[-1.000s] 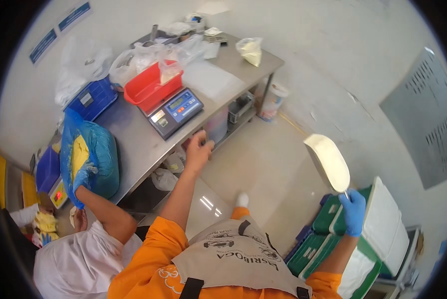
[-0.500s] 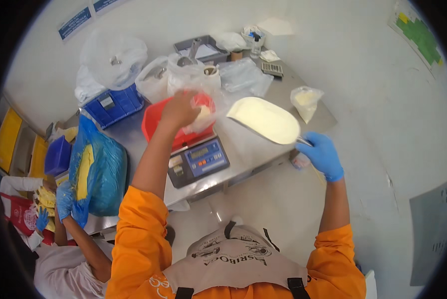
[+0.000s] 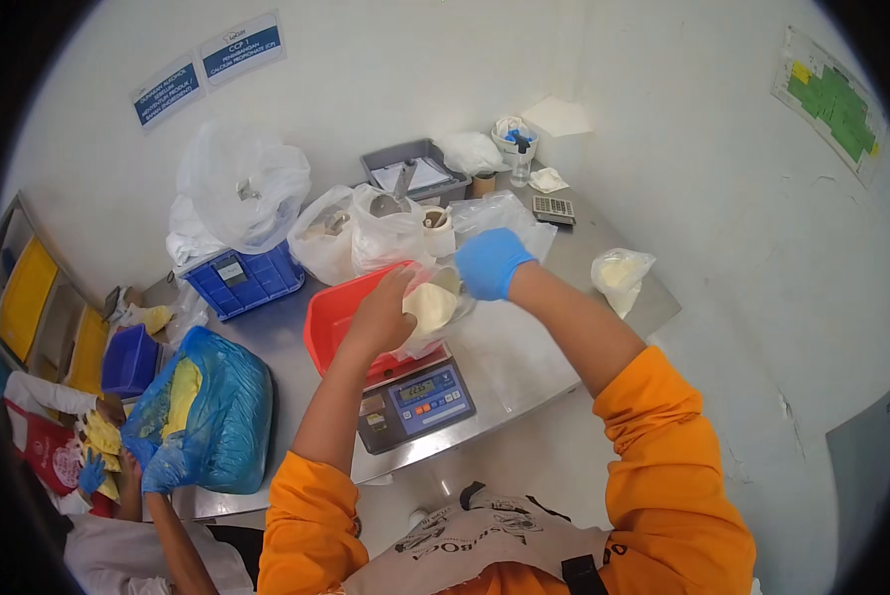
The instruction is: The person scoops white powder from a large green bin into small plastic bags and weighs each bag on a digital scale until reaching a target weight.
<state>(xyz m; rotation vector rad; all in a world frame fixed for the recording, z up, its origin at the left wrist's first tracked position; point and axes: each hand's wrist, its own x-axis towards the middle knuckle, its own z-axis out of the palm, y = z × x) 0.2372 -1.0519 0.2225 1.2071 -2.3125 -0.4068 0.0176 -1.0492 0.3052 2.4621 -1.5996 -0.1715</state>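
A clear plastic bag of pale cream powder sits at the right end of a red tray. The tray rests on a digital scale. My bare left hand is closed on the bag's edge, its fingers partly hidden. Beside it, my blue-gloved right hand grips the scoop, now tipped at the bag's mouth. Most of the scoop and its handle are hidden by the glove and the bag.
A small bag of powder lies on the steel table to the right. Behind stand a blue crate, plastic bags, a grey tray and a calculator. A co-worker's gloved hand touches a large blue bag at left.
My right hand has swung left with the powder-filled scoop, from over the table's right side to the bag, and tipped it. My left hand stays at the bag. The view has shifted upward.
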